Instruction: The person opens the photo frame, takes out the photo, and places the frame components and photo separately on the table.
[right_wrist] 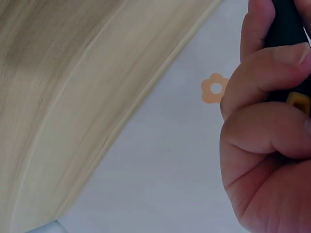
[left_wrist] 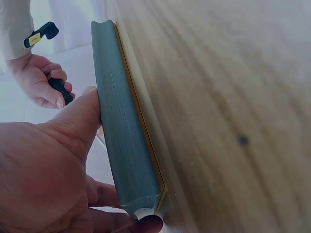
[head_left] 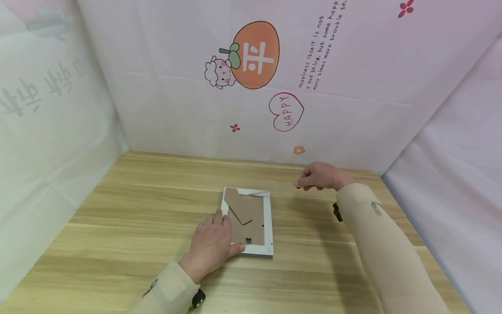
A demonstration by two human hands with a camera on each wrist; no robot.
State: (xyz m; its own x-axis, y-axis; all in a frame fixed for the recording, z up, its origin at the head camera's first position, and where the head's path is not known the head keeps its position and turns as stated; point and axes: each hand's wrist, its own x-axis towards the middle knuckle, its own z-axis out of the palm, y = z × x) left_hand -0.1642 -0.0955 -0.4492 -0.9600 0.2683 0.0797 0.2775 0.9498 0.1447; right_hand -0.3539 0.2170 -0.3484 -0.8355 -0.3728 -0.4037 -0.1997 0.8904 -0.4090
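A white-edged picture frame (head_left: 268, 218) lies back side up on the wooden table, with a brown backing board (head_left: 256, 213) and a folded stand flap (head_left: 238, 207). My left hand (head_left: 211, 237) grips its near left corner, thumb along the near edge and fingers on the left side. In the left wrist view, the thumb lies against the grey side of the frame (left_wrist: 119, 111). My right hand (head_left: 322, 175) holds a screwdriver (head_left: 276, 189) by its dark handle (right_wrist: 286, 29). Its thin metal shaft reaches left, and the tip is at the far edge of the backing.
Wooden tabletop (head_left: 129, 226) surrounds the frame. A white printed cloth (head_left: 188, 117) stands behind the table, with more white cloth on the left and right sides. A small dark metal clip (head_left: 248, 240) sits near the frame's near edge.
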